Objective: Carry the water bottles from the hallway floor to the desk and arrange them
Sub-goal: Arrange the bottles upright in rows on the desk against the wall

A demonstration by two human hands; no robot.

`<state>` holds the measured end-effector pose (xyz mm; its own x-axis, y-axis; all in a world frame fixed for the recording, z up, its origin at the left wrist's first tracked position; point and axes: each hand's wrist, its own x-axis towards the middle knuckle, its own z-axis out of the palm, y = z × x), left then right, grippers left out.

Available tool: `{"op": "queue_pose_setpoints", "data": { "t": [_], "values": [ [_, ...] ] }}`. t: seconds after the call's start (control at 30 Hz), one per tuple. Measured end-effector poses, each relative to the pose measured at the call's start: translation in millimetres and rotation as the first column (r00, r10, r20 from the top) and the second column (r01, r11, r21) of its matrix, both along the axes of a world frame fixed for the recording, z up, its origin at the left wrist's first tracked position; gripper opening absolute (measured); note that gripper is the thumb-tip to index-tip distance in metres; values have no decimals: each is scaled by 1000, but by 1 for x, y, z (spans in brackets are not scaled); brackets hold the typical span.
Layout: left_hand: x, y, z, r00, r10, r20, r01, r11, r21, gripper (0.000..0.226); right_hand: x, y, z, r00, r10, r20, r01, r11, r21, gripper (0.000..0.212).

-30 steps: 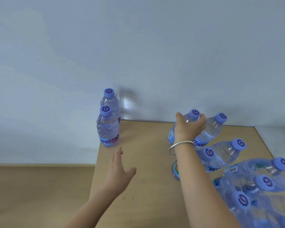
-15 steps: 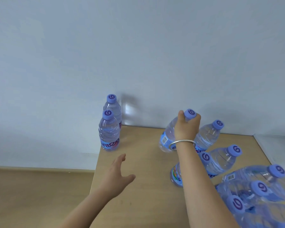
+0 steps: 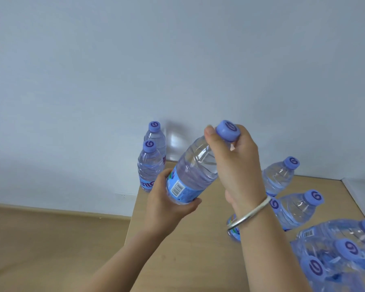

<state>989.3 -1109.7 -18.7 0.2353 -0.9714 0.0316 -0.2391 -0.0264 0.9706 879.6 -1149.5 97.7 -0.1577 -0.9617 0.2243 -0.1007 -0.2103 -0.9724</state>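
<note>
Head view: both hands grip tilted bottle [image 3: 195,171]

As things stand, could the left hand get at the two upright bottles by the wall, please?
Probably not at once: the left hand holds the base of the tilted bottle, whose neck the right hand grips. The two upright bottles stand just beyond it, with nothing between.

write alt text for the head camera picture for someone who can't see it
Two hands hold a tilted water bottle above a wooden desk: the right hand grips its neck, the left hand its labelled base. Two bottles stand upright at the desk's far left corner; more bottles are clustered at right.
</note>
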Motion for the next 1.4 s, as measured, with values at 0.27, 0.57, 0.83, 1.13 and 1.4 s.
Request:
{"op": "queue_pose_setpoints", "data": {
  "t": [0.27, 0.57, 0.83, 1.13, 1.4],
  "values": [
    [27, 10, 24, 901, -338, -271, 335, 940, -56, 45, -20, -8, 10, 823, 520, 227, -550, 831, 90, 42],
    [44, 21, 42, 460, -667, -586, 803, 594, -47, 86, -7, -10, -3, 555, 689, 465, -776, 631, -9, 67],
    [50, 20, 50, 685, -624, -377, 697, 711, 90, 67, -1, -11, -10, 883, 383, 271, -430, 893, 137, 54],
    [34, 37, 33, 947, -220, -234, 264, 948, 176, 71, 14, -12, -23, 951, 305, 43, -308, 936, 172, 42],
    [52, 34, 5, 971, -125, -203, 174, 954, 245, 69, 21, -21, -36, 880, 463, -106, -431, 872, 233, 43]
  ]
}}
